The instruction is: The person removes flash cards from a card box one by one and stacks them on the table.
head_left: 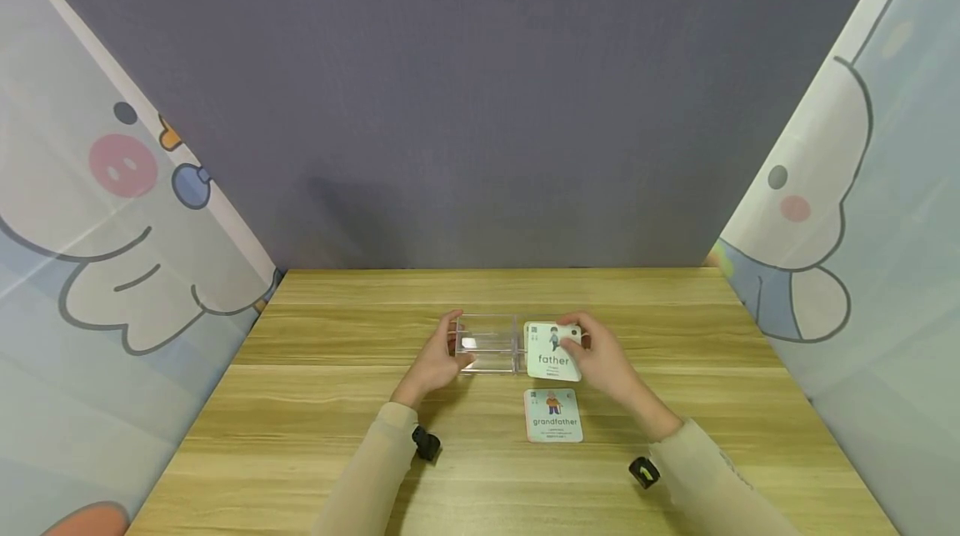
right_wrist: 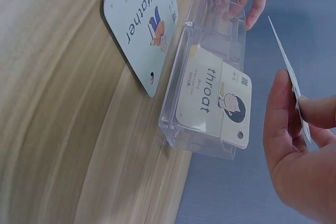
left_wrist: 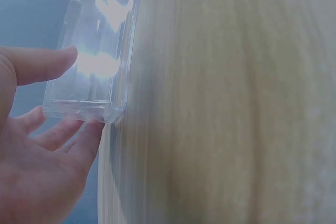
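A clear plastic box (head_left: 516,361) with two compartments lies on the table. My left hand (head_left: 435,363) grips its left end, with the thumb over one side and the fingertips against the end wall, as the left wrist view shows. Between thumb and fingers, my right hand (head_left: 609,363) pinches a "father" card (head_left: 553,363) above the box's right compartment. In the right wrist view that card is seen nearly edge-on. A "throat" card (right_wrist: 210,98) lies face up in the compartment below it; whether others lie beneath cannot be told. The left compartment looks see-through.
A "grandfather" card (head_left: 553,423) lies face up on the wooden table (head_left: 300,436), in front of the box. A dark grey panel (head_left: 480,102) rises behind the table, and printed cartoon sheets (head_left: 810,211) hang at both sides.
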{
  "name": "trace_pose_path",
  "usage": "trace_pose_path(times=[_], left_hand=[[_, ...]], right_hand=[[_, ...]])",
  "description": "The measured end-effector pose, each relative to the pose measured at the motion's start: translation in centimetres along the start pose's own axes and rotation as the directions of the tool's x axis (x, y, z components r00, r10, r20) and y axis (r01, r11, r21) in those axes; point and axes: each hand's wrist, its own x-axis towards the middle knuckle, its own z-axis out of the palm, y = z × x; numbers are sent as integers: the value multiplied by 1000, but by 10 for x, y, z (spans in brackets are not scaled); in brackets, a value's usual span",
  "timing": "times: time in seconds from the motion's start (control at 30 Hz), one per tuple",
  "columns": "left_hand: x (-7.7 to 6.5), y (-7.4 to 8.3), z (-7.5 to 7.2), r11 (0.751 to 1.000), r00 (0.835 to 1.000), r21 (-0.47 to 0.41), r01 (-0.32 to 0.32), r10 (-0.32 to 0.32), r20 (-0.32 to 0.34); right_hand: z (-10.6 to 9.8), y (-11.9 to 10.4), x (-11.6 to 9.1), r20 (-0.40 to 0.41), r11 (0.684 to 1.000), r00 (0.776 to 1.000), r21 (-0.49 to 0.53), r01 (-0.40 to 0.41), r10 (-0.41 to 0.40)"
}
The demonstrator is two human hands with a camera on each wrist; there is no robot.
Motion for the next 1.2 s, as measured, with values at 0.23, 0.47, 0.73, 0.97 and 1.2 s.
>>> trace_pose_path(times=[0.23,0.47,0.73,0.97,1.2], left_hand=[[1,-1,0,999,1000,22,25,-25,8],[1,0,1,1000,1000,16,11,-11,2],[2,1,1,999,1000,20,27,-26,-2],[2,1,1,1000,1000,14,8,-8,3],[3,-1,1,1000,1000,16,18,-18,-3]], right_hand=[[2,3,-2,0,999,1000,29,14,-14],[4,6,-5,23,998,1000,58,-18,17],[6,9,-8,46,994,998,100,-37,32],[6,13,-12,61,989,997,139,-51,42],[6,15,-14,62,987,996,138,-76,68]])
